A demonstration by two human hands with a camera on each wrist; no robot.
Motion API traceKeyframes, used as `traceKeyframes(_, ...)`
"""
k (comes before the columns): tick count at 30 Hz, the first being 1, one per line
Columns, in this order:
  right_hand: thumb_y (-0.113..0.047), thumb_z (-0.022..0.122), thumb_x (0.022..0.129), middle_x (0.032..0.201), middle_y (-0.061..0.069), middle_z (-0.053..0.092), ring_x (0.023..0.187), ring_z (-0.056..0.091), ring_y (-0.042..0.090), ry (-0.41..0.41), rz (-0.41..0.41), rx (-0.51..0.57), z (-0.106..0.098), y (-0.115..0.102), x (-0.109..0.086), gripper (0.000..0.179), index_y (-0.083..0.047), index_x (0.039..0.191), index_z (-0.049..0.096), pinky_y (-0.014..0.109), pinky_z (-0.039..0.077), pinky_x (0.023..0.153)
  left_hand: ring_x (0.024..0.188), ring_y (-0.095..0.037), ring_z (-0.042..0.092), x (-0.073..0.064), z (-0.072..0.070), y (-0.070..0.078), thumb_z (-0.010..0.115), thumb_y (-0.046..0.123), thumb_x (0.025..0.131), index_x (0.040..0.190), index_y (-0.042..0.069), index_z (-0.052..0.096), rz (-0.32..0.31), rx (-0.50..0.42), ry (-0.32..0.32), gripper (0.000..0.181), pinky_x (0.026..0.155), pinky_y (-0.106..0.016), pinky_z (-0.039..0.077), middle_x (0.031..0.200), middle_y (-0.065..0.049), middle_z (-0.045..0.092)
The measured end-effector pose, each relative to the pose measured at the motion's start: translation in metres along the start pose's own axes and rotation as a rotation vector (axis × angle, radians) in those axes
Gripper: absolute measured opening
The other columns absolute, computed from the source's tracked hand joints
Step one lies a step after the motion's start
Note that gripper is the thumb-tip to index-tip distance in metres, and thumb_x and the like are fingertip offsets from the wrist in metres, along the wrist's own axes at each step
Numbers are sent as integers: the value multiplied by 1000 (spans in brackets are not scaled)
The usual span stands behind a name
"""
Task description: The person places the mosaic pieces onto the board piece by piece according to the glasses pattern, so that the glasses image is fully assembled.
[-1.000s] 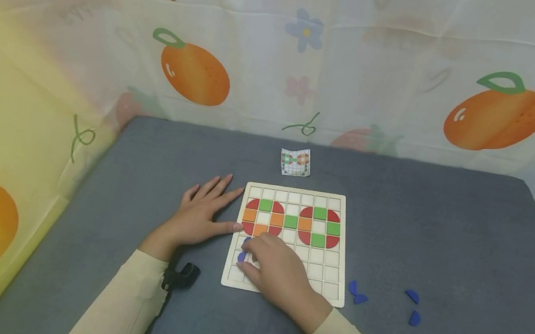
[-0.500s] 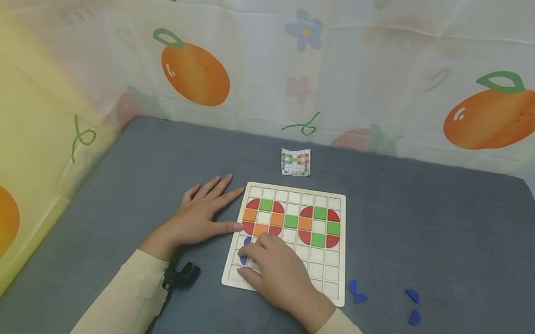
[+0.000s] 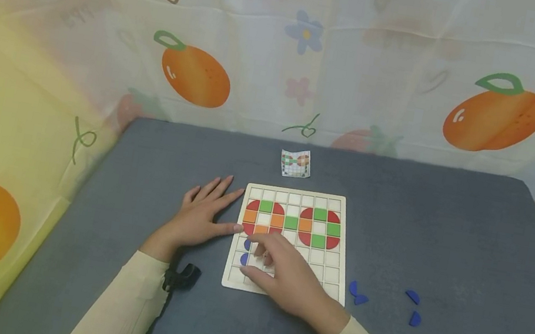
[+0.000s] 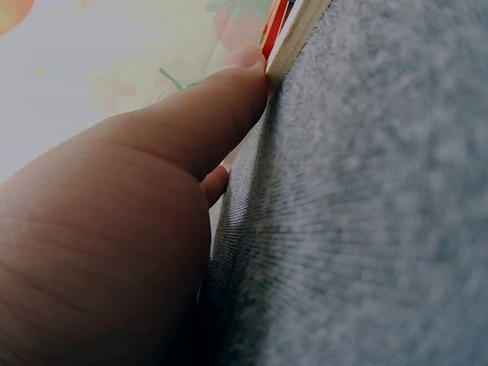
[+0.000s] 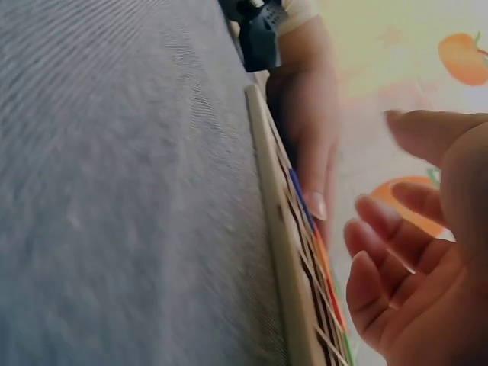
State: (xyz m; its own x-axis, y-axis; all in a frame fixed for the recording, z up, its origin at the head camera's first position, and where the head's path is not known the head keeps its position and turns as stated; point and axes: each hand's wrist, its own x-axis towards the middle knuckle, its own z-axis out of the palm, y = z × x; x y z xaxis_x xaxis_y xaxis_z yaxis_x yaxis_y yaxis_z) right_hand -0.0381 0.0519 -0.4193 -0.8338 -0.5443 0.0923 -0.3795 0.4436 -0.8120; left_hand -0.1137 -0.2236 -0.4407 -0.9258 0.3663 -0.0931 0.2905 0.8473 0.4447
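Observation:
A square wooden grid board [image 3: 328,294] lies on the table, with red, orange and green pieces forming two rounded shapes in its upper rows. In the left column, two blue half-round pieces [image 3: 244,259] sit one below the other. My left hand [image 3: 199,218] lies spread flat at the board's left side, its thumb touching the edge. Over the lower left of the board hovers my right hand [image 3: 288,278], thumb and forefinger apart, holding nothing. The right wrist view shows its bare, loosely bent fingers [image 5: 381,259] above the board.
Several loose blue pieces [image 3: 413,296] lie on the grey table [image 3: 474,245] to the right of the board. A small printed pattern card [image 3: 295,163] rests beyond the board's far edge. A fruit-print cloth [image 3: 374,48] hangs behind the table.
My right hand has lifted off the blue pieces and drawn slightly to the right, its thumb and forefinger parting. Both blue pieces stay in the left column. The left hand has not moved.

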Motion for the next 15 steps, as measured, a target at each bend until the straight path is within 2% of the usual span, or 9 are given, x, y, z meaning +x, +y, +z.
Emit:
traceKeyframes(6, -34, 75, 105, 113, -2, 65, 97, 63, 15, 56, 41, 216, -17, 1, -8, 50, -11, 148, 63, 39, 56, 86, 166, -33, 4, 0, 0, -1, 73, 67, 96, 173, 26, 34, -4, -1, 0, 95, 124, -67, 0, 182, -5, 10)
traceKeyframes(11, -27, 72, 107, 110, -4, 66, 96, 66, 17, 127, 64, 248, -30, 11, -18, 43, -7, 144, 65, 38, 56, 88, 166, -33, 3, -1, -1, 0, 72, 68, 96, 173, 26, 34, -7, 0, -7, 95, 124, -67, 0, 182, -5, 9)
traceKeyframes(15, -21, 67, 110, 110, 1, 68, 96, 66, 21, 181, 51, 260, -42, 23, -29, 35, -4, 140, 66, 35, 55, 87, 166, -34, 3, -2, -1, 2, 74, 66, 96, 173, 25, 34, -1, -14, -6, 95, 124, -66, 0, 182, -6, 9)
